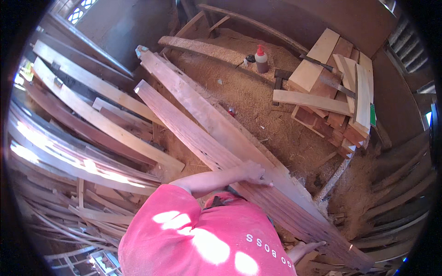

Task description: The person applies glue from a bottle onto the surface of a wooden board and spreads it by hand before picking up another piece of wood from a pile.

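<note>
A long reddish-brown plank runs slantwise from the upper left to the lower right in front of me. My left hand reaches across its middle, closed over the far edge with the fingers curled down. Lower right, my right hand holds the plank's near edge close to its lower end, partly hidden by my red shirt. Under and beyond this plank lies a wider, paler board, roughly parallel to it, with a rough far edge.
Wood shavings cover the ground. A bottle with a red top stands at the back. At the right is a stack of cut boards with a clamp-like metal tool beside it. Long planks lean along the left.
</note>
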`<state>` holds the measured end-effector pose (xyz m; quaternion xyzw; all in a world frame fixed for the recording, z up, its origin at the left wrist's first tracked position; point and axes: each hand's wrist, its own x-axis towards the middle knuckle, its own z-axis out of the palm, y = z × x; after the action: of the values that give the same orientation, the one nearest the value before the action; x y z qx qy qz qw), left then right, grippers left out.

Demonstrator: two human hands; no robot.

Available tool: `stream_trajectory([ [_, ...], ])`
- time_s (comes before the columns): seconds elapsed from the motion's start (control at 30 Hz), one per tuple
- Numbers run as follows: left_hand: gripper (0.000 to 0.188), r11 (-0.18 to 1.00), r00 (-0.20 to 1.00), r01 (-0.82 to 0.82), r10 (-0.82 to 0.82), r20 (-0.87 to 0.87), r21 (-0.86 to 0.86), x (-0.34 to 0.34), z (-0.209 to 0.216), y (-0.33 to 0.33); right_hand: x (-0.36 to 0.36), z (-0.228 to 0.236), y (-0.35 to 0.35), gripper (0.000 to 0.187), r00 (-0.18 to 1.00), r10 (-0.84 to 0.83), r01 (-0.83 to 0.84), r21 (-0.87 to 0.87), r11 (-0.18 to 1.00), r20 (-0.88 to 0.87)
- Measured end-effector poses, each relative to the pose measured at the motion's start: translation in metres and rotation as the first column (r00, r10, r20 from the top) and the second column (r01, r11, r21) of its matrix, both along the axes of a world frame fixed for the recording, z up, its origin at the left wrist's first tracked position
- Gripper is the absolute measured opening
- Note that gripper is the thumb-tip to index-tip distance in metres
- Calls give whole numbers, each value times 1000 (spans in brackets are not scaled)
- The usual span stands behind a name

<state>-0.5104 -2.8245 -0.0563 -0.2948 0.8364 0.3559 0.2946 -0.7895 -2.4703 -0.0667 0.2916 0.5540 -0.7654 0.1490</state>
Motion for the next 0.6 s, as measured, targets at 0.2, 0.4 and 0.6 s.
stream_trajectory([
  [0.2,92,998,936,-24,43,-350,58,37,-54,-69,67,-11,-27,78,982,138,-162,204,965,130],
  [0.4,86,950,975,156,-193,115,271,46,-79,-150,92,-42,-84,74,918,295,-383,407,829,263],
  [0.6,94,955,922,286,-251,-295,80,88,-80,-125,102,-131,-121,54,965,90,-244,711,659,248],
])
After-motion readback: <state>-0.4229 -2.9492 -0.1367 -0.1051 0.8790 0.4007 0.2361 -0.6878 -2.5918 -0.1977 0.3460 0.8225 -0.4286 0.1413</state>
